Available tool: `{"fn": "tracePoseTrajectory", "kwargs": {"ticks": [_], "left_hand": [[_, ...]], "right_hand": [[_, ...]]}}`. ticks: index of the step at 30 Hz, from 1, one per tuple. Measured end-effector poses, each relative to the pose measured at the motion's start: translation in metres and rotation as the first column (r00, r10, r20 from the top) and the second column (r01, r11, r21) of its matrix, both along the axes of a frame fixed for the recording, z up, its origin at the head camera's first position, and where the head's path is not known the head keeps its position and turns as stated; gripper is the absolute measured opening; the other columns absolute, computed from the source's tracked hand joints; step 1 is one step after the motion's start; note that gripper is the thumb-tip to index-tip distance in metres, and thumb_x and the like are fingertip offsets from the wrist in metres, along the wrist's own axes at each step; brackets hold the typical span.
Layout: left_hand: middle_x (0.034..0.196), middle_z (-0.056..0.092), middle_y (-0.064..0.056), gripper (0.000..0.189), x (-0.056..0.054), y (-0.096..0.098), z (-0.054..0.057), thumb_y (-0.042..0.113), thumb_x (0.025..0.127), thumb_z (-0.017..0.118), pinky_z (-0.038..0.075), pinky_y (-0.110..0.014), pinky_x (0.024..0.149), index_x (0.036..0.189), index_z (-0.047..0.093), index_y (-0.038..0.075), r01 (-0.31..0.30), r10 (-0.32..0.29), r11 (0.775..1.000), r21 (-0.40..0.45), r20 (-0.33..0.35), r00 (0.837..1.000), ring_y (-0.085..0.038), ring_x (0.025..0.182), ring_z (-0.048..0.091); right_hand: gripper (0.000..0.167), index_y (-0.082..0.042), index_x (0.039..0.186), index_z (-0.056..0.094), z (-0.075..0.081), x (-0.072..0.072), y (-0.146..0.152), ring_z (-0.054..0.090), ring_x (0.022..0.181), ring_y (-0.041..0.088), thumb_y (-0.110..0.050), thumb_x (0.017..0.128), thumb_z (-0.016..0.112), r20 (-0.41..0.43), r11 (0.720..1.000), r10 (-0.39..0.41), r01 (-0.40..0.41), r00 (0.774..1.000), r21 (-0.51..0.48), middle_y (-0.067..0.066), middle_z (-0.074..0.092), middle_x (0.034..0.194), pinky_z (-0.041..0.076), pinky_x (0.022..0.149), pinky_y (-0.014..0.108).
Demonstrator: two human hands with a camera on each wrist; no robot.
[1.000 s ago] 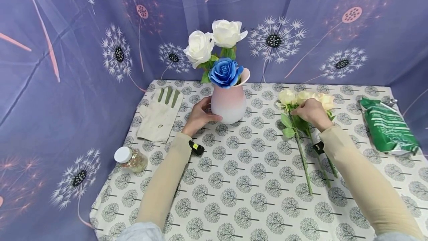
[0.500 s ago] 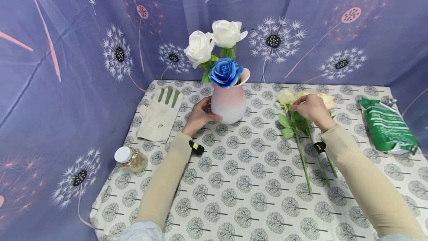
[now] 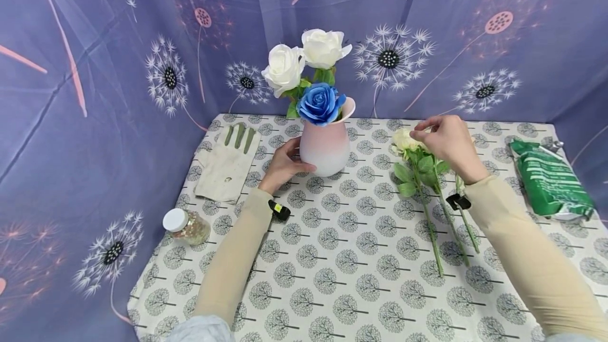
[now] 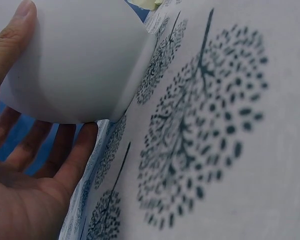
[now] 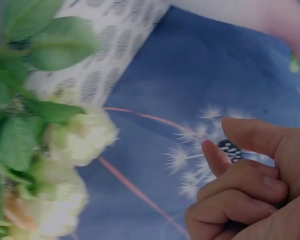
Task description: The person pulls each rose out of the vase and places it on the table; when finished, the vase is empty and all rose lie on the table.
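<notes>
My left hand (image 3: 284, 162) holds the lower left side of a pink-and-white vase (image 3: 325, 149), thumb across the front. In the left wrist view its fingers curve round the vase's base. Two white roses (image 3: 283, 70) and a blue rose (image 3: 320, 102) stand in the vase. My right hand (image 3: 451, 141) is raised over some pale cream roses (image 3: 405, 140) lying on the table, partly hiding them. In the right wrist view, thumb and index finger stand apart with nothing between them, the other fingers are loosely curled, and the cream blooms (image 5: 87, 135) are apart from the hand.
A white work glove (image 3: 230, 162) lies left of the vase, with a white-capped jar (image 3: 187, 226) nearer the front. At the right edge lies a green bag (image 3: 551, 178). Purple curtains (image 3: 380, 4) rise behind the tree-patterned tablecloth (image 3: 342, 268).
My right hand has lifted up and away from the cream roses, uncovering more of their leaves and stems. The left hand and vase have stayed still.
</notes>
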State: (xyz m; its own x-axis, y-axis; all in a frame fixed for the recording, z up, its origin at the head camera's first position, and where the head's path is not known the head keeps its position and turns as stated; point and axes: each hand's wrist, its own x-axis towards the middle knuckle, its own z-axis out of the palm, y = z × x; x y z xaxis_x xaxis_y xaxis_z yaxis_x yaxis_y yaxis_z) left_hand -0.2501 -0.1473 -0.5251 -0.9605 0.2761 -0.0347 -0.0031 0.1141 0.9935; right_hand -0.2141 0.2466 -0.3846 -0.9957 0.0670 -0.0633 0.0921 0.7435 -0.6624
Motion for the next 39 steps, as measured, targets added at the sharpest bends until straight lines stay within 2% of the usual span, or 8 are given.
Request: {"fn": "tracePoseTrajectory", "kwargs": {"ticks": [7,13,18,21,29,34,39], "left_hand": [[0.155,0.062,-0.015,0.093,0.001,0.000,0.001,0.007,0.079,0.095,0.056,-0.050,0.120,0.160,0.053,0.020,-0.003,0.003,1.000,-0.001,-0.002,1.000,-0.039,0.133,0.068],[0.156,0.062,-0.016,0.092,0.001,0.000,0.001,0.005,0.079,0.094,0.057,-0.050,0.119,0.161,0.053,0.019,-0.002,0.002,1.000,-0.002,-0.010,1.000,-0.039,0.132,0.069],[0.156,0.063,-0.015,0.092,0.001,0.000,0.000,0.006,0.079,0.094,0.057,-0.050,0.119,0.160,0.053,0.020,-0.007,0.007,1.000,-0.009,-0.017,1.000,-0.039,0.132,0.069],[0.155,0.063,-0.016,0.093,0.001,0.000,0.001,0.007,0.079,0.095,0.058,-0.050,0.118,0.160,0.053,0.020,-0.006,0.005,1.000,-0.010,-0.021,1.000,-0.039,0.131,0.069],[0.154,0.063,-0.017,0.092,0.002,0.001,0.001,0.007,0.079,0.094,0.058,-0.051,0.118,0.160,0.053,0.018,0.001,-0.001,1.000,-0.014,-0.032,0.999,-0.039,0.130,0.069],[0.154,0.063,-0.017,0.092,0.002,0.000,0.002,0.008,0.079,0.095,0.058,-0.052,0.117,0.160,0.053,0.018,-0.003,0.003,1.000,-0.018,-0.029,1.000,-0.039,0.130,0.070],[0.155,0.062,-0.017,0.092,0.002,0.000,0.003,0.008,0.079,0.094,0.058,-0.052,0.117,0.161,0.052,0.020,0.001,-0.002,1.000,-0.019,-0.018,1.000,-0.039,0.131,0.069]], "right_hand": [[0.033,-0.009,0.122,0.080,0.023,0.007,-0.014,0.045,0.053,0.008,-0.035,0.102,0.077,-0.028,0.999,-0.003,0.002,1.000,-0.053,-0.009,0.071,0.082,0.041,0.044,0.030],[0.035,-0.013,0.125,0.080,0.043,0.013,-0.034,0.044,0.060,0.009,-0.038,0.101,0.078,-0.053,0.994,0.000,-0.006,0.999,-0.111,-0.013,0.070,0.087,0.040,0.051,0.029],[0.031,-0.014,0.119,0.082,0.055,0.012,-0.054,0.041,0.058,0.010,-0.038,0.100,0.080,-0.132,0.991,0.004,-0.022,0.991,-0.130,-0.016,0.056,0.066,0.036,0.051,0.029],[0.030,-0.013,0.117,0.084,0.060,0.009,-0.065,0.039,0.054,0.009,-0.036,0.099,0.081,-0.173,0.988,0.024,-0.049,0.985,-0.146,-0.015,0.050,0.059,0.035,0.052,0.029],[0.024,-0.014,0.113,0.086,0.073,-0.003,-0.092,0.038,0.054,0.010,-0.032,0.097,0.083,-0.238,0.971,0.062,-0.114,0.969,-0.212,-0.013,0.048,0.056,0.035,0.056,0.030],[0.022,-0.011,0.114,0.085,0.080,-0.015,-0.110,0.039,0.056,0.009,-0.027,0.098,0.082,-0.236,0.947,0.084,-0.151,0.968,-0.283,-0.013,0.050,0.058,0.036,0.057,0.028],[0.021,-0.010,0.113,0.085,0.084,-0.027,-0.126,0.043,0.062,0.009,-0.025,0.098,0.082,-0.241,0.933,0.103,-0.178,0.965,-0.314,-0.013,0.060,0.065,0.035,0.056,0.025]]}}
